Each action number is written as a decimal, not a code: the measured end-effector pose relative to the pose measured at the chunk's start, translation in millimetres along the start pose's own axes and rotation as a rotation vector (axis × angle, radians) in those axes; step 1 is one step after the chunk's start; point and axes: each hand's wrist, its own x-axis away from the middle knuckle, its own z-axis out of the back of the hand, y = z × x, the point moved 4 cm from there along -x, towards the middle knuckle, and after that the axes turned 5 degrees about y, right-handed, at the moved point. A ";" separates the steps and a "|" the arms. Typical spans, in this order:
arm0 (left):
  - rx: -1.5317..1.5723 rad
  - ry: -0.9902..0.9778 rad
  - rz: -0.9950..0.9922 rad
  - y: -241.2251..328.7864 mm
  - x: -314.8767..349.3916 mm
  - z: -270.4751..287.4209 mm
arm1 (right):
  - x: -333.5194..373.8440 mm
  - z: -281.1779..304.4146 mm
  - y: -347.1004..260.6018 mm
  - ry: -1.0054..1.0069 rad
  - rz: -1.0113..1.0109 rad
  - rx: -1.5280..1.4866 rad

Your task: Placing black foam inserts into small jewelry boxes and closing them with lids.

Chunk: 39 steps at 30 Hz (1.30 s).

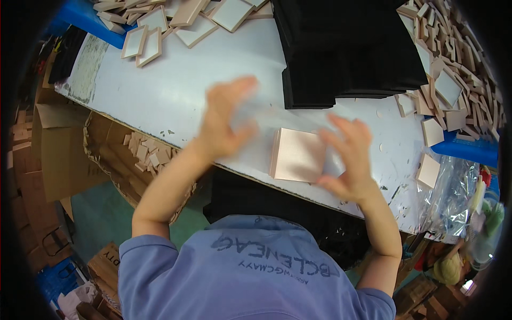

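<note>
Overhead, white worktable (176, 90), pink box (297, 156), black stack (346, 48)

The table (176, 90) is white, with grey smudges at its far left corner. Near its front edge lies a pale pink box (297, 154). A black stack (346, 48) sits at the far edge. Pink-and-white frames (160, 26) scatter along the far left edge and the right edge. The shirt (240, 277) is blue with dark lettering. The cartons (58, 154) are brown.
</note>
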 end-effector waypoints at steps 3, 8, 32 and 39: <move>-0.347 0.225 0.189 -89.5 -36.4 28.6 | -23.3 13.1 18.5 0.272 0.034 0.120; -0.785 0.086 0.333 -134.1 -24.6 50.6 | -46.4 -7.9 34.7 0.315 0.101 0.326; 0.150 -0.153 -0.005 76.9 32.6 -37.2 | -19.2 17.0 -11.8 0.456 0.339 0.530; 0.130 -0.111 0.067 77.0 40.1 -37.8 | -10.4 13.8 -23.9 0.386 0.354 0.518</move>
